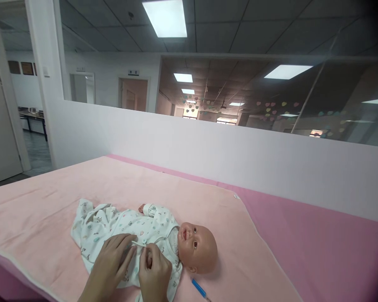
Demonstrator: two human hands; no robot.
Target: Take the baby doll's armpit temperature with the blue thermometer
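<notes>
A baby doll [197, 247] lies on its back on a pale pink blanket [176, 197], head to the right. It wears a white patterned romper [113, 224]. My left hand [108, 262] rests on the doll's belly, its fingertips pinching the romper's front edge near the chest. My right hand [154, 272] is curled, fingers pinched on the romper fabric beside a small button [144, 240]. Both hands meet at the chest closure.
A blue pen-like stick [199, 288] lies on the blanket just below the doll's head. A darker pink sheet [318, 243] covers the table to the right. A white partition wall [208, 147] with glass above runs behind the table. A doorway opens at far left.
</notes>
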